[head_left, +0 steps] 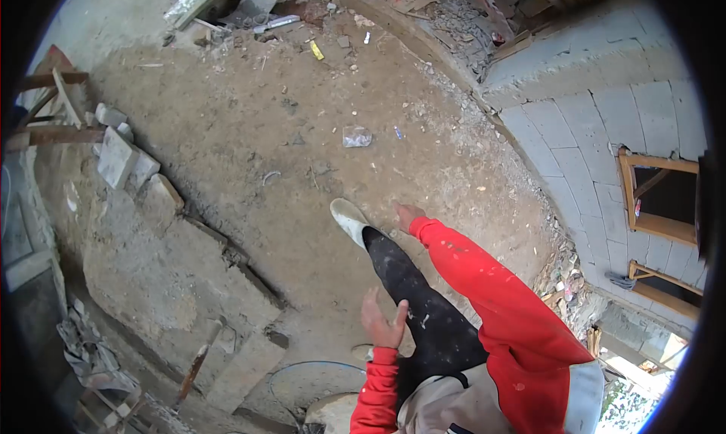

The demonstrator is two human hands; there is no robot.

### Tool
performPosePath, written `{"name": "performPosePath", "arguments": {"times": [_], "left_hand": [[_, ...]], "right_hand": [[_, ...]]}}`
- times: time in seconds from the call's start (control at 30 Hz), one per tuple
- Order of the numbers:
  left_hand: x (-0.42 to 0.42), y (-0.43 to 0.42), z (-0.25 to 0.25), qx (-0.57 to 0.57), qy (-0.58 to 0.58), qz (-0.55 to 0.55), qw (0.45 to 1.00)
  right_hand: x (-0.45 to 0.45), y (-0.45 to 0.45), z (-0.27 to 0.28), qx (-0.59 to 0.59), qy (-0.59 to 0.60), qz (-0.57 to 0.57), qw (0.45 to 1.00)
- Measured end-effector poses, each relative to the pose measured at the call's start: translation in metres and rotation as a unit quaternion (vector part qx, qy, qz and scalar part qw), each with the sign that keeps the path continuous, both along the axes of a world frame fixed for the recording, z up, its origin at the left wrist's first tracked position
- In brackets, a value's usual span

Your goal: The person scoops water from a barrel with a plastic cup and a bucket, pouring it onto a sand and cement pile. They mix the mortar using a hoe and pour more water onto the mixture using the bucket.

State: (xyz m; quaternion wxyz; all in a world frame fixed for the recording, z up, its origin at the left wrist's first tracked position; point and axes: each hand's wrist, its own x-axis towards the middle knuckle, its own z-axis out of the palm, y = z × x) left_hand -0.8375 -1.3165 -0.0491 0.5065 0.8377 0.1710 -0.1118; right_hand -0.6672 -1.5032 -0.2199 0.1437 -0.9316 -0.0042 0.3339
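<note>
My left hand (384, 320) hangs in the air beside my dark trouser leg, fingers and thumb apart, holding nothing. Farther forward, my right hand (410, 216) reaches out over the dirt floor at the end of a red sleeve (484, 267). A finger of it points outward, and I see nothing held in it; its other fingers are partly hidden. Near that hand my light-coloured shoe (349, 220) stands on the ground. A crumpled clear plastic piece (357, 136) lies on the dirt beyond.
A low broken concrete edge (249, 283) runs along the left, with loose blocks (117, 158) and a wooden-handled tool (195, 366). To the right stands a grey block wall (582, 131) with wooden window frames (665, 226). Rubble (461, 48) lies at the back.
</note>
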Motion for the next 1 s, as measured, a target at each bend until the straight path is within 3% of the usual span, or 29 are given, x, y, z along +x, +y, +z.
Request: {"name": "performPosePath", "arguments": {"times": [0.1, 0.2, 0.27, 0.33, 0.47, 0.53, 0.57, 0.63, 0.77, 0.83, 0.87, 0.93, 0.97, 1.0], "left_hand": [[0.068, -0.068, -0.019, 0.077, 0.074, -0.116, 0.988], [0.101, -0.081, -0.037, 0.094, 0.131, -0.134, 0.978], [0.116, -0.074, -0.043, 0.064, 0.143, -0.098, 0.983], [0.129, -0.071, -0.050, 0.037, 0.121, -0.050, 0.991], [0.163, -0.070, -0.063, 0.009, 0.116, 0.023, 0.993], [0.163, -0.068, -0.061, 0.021, 0.108, -0.020, 0.994], [0.164, -0.067, -0.056, 0.021, 0.116, -0.043, 0.992], [0.171, -0.060, -0.048, 0.025, 0.121, -0.053, 0.991], [0.148, -0.058, -0.051, 0.040, 0.079, -0.059, 0.994], [0.125, -0.064, -0.058, 0.059, 0.092, -0.064, 0.992], [0.111, -0.062, -0.063, 0.065, 0.080, -0.067, 0.992], [0.089, -0.053, -0.063, 0.042, -0.015, -0.072, 0.996], [0.083, -0.039, -0.043, 0.055, -0.028, -0.070, 0.996], [0.081, -0.026, -0.028, -0.102, 0.023, 0.089, 0.991]], "right_hand": [[0.099, 0.027, -0.076, -0.029, 0.051, 0.086, 0.995], [0.180, 0.063, -0.124, -0.055, 0.041, 0.087, 0.994], [0.208, 0.069, -0.196, -0.064, -0.005, 0.127, 0.990], [0.232, 0.076, -0.235, -0.081, -0.004, 0.148, 0.986], [0.254, 0.071, -0.282, -0.106, -0.027, 0.141, 0.984], [0.254, 0.052, -0.280, -0.108, -0.033, 0.170, 0.979], [0.246, 0.043, -0.267, -0.106, -0.041, 0.199, 0.973], [0.227, 0.020, -0.229, 0.026, -0.063, 0.084, 0.994], [0.194, 0.016, -0.048, 0.217, -0.159, -0.089, 0.959], [0.170, 0.022, 0.028, 0.336, -0.135, -0.224, 0.905], [0.156, 0.027, 0.064, 0.343, -0.147, -0.225, 0.900], [0.129, 0.040, 0.133, 0.509, -0.074, -0.342, 0.786], [0.114, 0.054, 0.171, 0.524, -0.080, -0.334, 0.780], [0.103, 0.065, 0.209, 0.571, -0.065, -0.339, 0.745]]}}
